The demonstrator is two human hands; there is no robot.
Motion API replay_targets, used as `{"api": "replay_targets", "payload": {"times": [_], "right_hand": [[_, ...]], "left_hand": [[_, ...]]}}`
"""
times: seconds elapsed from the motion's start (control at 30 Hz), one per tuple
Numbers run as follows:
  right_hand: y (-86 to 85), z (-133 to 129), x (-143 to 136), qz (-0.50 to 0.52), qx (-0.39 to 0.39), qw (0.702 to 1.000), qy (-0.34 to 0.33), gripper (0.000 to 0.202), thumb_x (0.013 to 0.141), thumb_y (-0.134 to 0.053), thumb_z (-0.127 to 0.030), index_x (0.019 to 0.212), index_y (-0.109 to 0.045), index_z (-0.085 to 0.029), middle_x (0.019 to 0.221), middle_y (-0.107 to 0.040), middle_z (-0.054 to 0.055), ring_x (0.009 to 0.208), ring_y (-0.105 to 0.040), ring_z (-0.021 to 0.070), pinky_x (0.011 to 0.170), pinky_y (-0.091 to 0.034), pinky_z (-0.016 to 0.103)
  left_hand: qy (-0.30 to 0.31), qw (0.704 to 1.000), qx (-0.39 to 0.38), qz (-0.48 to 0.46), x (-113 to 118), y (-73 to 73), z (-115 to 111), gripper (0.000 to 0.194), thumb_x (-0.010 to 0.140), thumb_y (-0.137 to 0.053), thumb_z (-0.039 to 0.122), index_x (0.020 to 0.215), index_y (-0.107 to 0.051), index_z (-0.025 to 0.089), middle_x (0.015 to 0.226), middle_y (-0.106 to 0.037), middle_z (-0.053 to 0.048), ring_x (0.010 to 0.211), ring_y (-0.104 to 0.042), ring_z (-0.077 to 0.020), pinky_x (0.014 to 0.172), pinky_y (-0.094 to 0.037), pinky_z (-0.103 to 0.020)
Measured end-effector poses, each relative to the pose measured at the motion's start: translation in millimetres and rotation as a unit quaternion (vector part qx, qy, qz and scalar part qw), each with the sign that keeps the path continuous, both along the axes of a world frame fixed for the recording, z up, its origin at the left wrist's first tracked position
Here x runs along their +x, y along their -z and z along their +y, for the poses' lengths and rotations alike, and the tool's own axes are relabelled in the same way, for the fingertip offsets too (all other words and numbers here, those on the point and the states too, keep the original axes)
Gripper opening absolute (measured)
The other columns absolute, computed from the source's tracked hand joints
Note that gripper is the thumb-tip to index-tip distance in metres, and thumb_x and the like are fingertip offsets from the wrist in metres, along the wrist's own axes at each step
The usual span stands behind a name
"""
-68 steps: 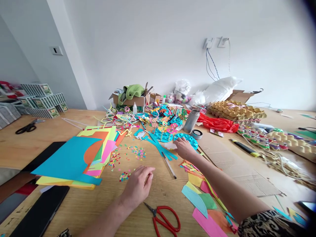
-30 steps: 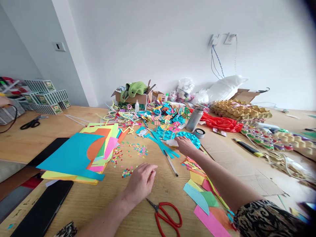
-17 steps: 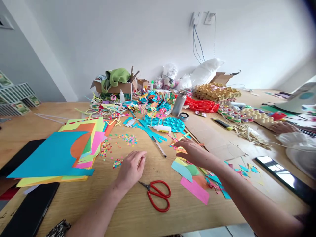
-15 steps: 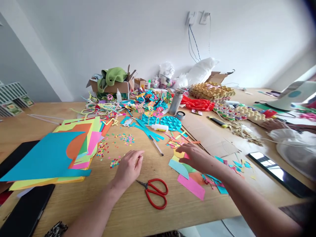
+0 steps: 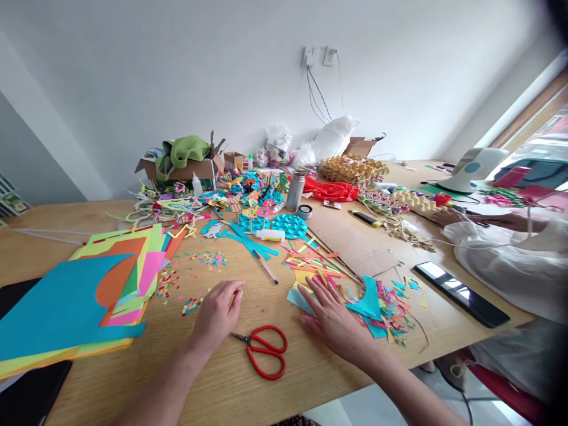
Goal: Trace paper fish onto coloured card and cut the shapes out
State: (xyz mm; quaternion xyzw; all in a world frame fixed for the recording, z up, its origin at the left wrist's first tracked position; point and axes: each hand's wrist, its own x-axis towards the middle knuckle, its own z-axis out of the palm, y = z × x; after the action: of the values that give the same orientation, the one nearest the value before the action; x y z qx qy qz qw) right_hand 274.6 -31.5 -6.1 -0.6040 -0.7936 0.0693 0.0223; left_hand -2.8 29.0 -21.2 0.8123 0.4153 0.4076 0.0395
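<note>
My right hand [image 5: 332, 322] lies palm down with its fingers spread over colored paper scraps. A light-blue piece [image 5: 298, 300] and a yellow piece [image 5: 302, 277] show beside its fingers. A bright blue scrap with a curved cut [image 5: 368, 300] stands tilted to the right, over a heap of small clippings [image 5: 394, 310]. My left hand [image 5: 218, 312] rests loosely closed on the wood, with nothing visible in it. Red-handled scissors [image 5: 266, 350] lie between my hands, their tip near my left wrist. Behind them is a pen [image 5: 266, 267].
Colored paper sheets [image 5: 57, 302] are stacked at left near paper confetti [image 5: 210, 259]. Behind stand a glue bottle [image 5: 270, 235], tape roll [image 5: 305, 211] and metal flask [image 5: 295, 192]. A phone [image 5: 461, 294] lies at right; beyond it a co-worker's hand [image 5: 450, 216] reaches in.
My right hand has come down and nearer, its fingers now spread over the scraps. The scraps at its right look more heaped. The view has turned right; my left hand stays near the scissors.
</note>
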Motion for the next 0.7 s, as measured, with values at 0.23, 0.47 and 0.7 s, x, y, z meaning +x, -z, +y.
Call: {"api": "replay_targets", "payload": {"times": [0.23,0.47,0.7], "right_hand": [[7.0,-20.3,-24.4,0.054,-0.023,0.998,-0.024,0.068,0.092,-0.046,-0.056,0.145,-0.041,-0.014,0.152,-0.033,0.02,0.143,-0.024,0.0342,0.115,-0.019,0.06],[0.5,-33.1,-36.0,0.08,-0.015,0.994,-0.073,0.063,0.092,-0.048,-0.052,0.146,-0.04,-0.021,0.152,-0.036,0.012,0.141,-0.03,0.0334,0.114,-0.025,0.057],[2.0,-7.0,4.9,0.014,0.087,0.99,0.11,0.016,0.091,-0.056,-0.025,0.101,-0.067,-0.019,0.117,-0.063,0.014,0.109,-0.055,0.0307,0.092,-0.045,0.045]], "left_hand": [[0.0,1.0,-0.006,0.003,-2.8,0.0,1.6,0.019,0.09,-0.045,0.017,0.1,-0.061,0.019,0.087,-0.071,-0.006,0.078,-0.069,-0.0178,0.069,-0.056,-0.028],[0.008,1.0,-0.008,-0.002,-2.7,1.8,2.3,0.019,0.09,-0.045,0.016,0.1,-0.061,0.019,0.087,-0.07,-0.006,0.079,-0.068,-0.0178,0.07,-0.055,-0.029],[0.076,0.996,-0.034,0.023,4.8,-9.5,-6.8,0.022,0.094,-0.046,0.022,0.109,-0.062,0.019,0.099,-0.069,-0.008,0.095,-0.064,-0.0198,0.085,-0.054,-0.035]]}}
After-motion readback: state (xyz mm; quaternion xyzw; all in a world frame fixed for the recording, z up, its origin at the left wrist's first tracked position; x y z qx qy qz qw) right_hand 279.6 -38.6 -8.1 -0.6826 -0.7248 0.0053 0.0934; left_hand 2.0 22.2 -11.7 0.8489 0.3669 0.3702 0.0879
